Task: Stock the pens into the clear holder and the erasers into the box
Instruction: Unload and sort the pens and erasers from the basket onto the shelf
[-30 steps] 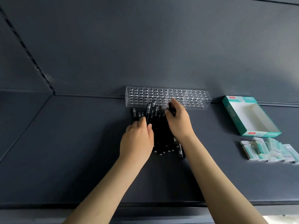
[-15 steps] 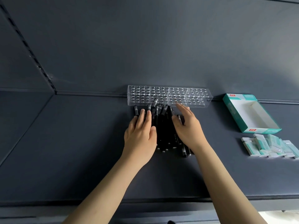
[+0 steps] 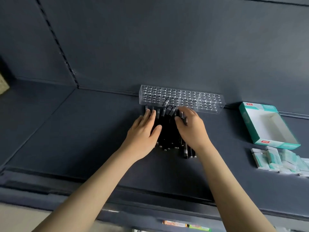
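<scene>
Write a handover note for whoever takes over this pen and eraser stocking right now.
Left hand: flat on the pens. Right hand: fingers curled over the same pile; grip unclear.
Clear holder stands behind the pile, holes apparently unfilled. Box lies open at right, erasers loose in front of it.
Done: nothing visibly stocked. Left: all pens, all erasers.

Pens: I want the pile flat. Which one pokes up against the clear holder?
The pen at the pile's far middle: its tip overlaps the clear holder's front wall; the rest stop short.
</scene>
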Demonstrator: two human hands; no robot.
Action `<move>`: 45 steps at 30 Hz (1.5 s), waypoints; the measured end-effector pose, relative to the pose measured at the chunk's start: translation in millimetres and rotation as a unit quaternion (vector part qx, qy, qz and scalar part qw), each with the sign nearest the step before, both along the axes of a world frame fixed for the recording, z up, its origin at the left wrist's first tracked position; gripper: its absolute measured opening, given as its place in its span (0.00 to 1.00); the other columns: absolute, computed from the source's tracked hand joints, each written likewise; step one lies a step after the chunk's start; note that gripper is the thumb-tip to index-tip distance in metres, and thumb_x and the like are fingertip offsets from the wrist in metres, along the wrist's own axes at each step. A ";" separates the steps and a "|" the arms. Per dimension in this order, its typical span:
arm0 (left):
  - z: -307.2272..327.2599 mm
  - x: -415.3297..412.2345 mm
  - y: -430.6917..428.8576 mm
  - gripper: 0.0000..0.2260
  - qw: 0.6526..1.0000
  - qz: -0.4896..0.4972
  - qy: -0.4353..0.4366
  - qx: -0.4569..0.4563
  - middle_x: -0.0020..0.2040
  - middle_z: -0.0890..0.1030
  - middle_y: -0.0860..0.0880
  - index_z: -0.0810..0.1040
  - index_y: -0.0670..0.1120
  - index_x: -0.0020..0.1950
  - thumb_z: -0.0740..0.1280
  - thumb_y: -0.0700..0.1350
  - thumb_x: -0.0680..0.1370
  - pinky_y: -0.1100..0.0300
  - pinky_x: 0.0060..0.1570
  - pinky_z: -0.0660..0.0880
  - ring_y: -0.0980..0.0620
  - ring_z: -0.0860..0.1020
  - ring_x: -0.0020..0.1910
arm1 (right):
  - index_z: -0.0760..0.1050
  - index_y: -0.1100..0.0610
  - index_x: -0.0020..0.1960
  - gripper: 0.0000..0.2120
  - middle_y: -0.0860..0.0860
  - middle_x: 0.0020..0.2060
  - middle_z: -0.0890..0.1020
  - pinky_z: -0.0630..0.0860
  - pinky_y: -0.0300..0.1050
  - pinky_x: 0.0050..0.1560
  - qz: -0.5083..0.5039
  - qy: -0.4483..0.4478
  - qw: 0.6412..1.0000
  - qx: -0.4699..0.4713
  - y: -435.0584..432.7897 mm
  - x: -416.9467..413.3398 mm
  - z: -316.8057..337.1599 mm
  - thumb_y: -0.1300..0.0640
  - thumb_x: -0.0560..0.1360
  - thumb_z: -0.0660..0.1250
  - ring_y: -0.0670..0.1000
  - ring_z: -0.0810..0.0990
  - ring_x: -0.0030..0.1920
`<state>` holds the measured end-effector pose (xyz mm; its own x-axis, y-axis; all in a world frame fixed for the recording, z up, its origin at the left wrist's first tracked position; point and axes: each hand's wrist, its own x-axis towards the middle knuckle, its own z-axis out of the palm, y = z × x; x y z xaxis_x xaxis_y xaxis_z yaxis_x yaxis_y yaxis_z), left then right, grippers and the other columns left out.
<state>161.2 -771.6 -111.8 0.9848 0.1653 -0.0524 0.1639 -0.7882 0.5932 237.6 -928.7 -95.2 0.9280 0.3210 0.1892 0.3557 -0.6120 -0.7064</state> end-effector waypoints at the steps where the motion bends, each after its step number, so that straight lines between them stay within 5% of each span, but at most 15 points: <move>1: 2.8 -1.9 4.8 0.26 1.000 0.000 0.000 0.000 0.80 0.45 0.57 0.47 0.55 0.80 0.50 0.57 0.83 0.53 0.76 0.46 0.53 0.46 0.79 | 0.74 0.58 0.68 0.17 0.52 0.64 0.77 0.63 0.31 0.56 0.009 -0.007 1.000 -0.009 0.1 2.1 3.9 0.60 0.79 0.64 0.53 0.74 0.64; 8: 39.7 -35.8 77.3 0.25 0.991 0.042 -0.037 0.118 0.80 0.54 0.54 0.57 0.53 0.79 0.56 0.56 0.83 0.51 0.75 0.55 0.50 0.53 0.78 | 0.77 0.58 0.64 0.15 0.53 0.60 0.80 0.70 0.38 0.55 0.083 -0.064 0.994 -0.038 49.8 -1.7 43.8 0.59 0.78 0.67 0.53 0.79 0.58; 15: 88.7 -139.9 219.4 0.22 0.963 0.131 -0.108 0.209 0.76 0.64 0.55 0.65 0.53 0.76 0.58 0.54 0.82 0.52 0.72 0.61 0.49 0.62 0.74 | 0.76 0.56 0.65 0.17 0.51 0.61 0.80 0.72 0.45 0.63 0.175 -0.123 0.977 -0.014 191.9 -75.3 89.5 0.55 0.78 0.68 0.51 0.75 0.63; 24: 123.6 -284.5 406.8 0.21 0.933 0.190 -0.133 0.274 0.74 0.66 0.55 0.67 0.52 0.75 0.58 0.53 0.82 0.50 0.71 0.62 0.50 0.64 0.73 | 0.74 0.54 0.68 0.18 0.48 0.63 0.78 0.67 0.34 0.58 0.225 -0.124 0.964 0.066 389.6 -195.8 105.7 0.53 0.79 0.67 0.47 0.74 0.64; 28: 129.8 -316.3 475.9 0.21 0.924 0.216 -0.121 0.293 0.74 0.67 0.55 0.67 0.53 0.75 0.57 0.53 0.82 0.46 0.70 0.65 0.49 0.65 0.72 | 0.75 0.54 0.67 0.18 0.49 0.62 0.79 0.70 0.40 0.62 0.242 -0.136 0.960 0.047 456.9 -210.7 111.4 0.53 0.78 0.67 0.50 0.75 0.65; 45: 123.1 -200.0 728.3 0.21 0.950 0.155 -0.098 0.251 0.78 0.61 0.52 0.65 0.51 0.76 0.54 0.55 0.83 0.47 0.72 0.60 0.45 0.61 0.75 | 0.77 0.55 0.64 0.16 0.51 0.60 0.81 0.76 0.51 0.59 0.234 -0.109 0.959 -0.118 720.6 -140.3 82.1 0.51 0.79 0.65 0.53 0.79 0.58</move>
<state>-38.8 -43.3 11.4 0.8671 0.4050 0.2901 0.3597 -0.9118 0.1980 97.3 -208.1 -13.1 0.6180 0.7507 0.2335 0.7542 -0.4822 -0.4458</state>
